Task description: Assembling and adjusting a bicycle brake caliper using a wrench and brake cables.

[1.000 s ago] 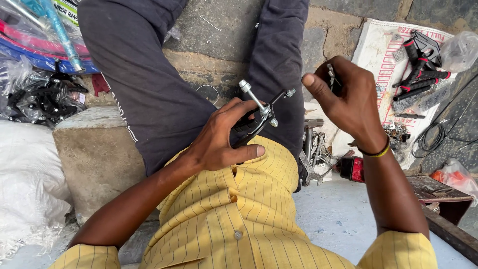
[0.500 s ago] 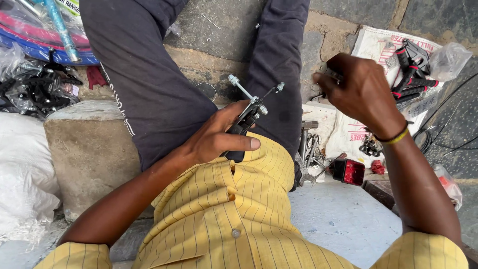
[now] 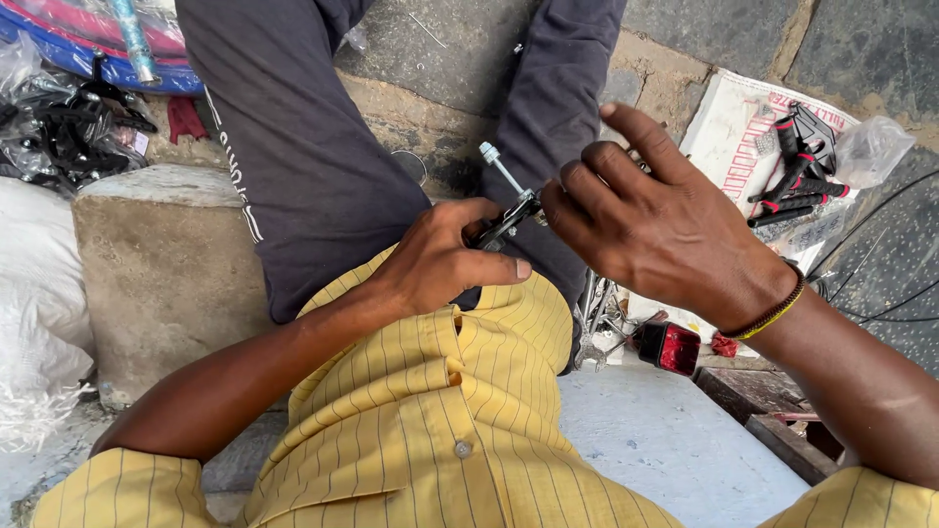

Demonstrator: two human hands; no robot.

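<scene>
Left hand (image 3: 440, 259) is gripping a small black metal part (image 3: 507, 223) over the lap, fingers curled tight around it. Right hand (image 3: 655, 230) is meeting its far end, fingers half-open, pinching there. A silver threaded bolt (image 3: 497, 164) is sticking up-left, stone ledge (image 3: 166, 254) just left.
</scene>
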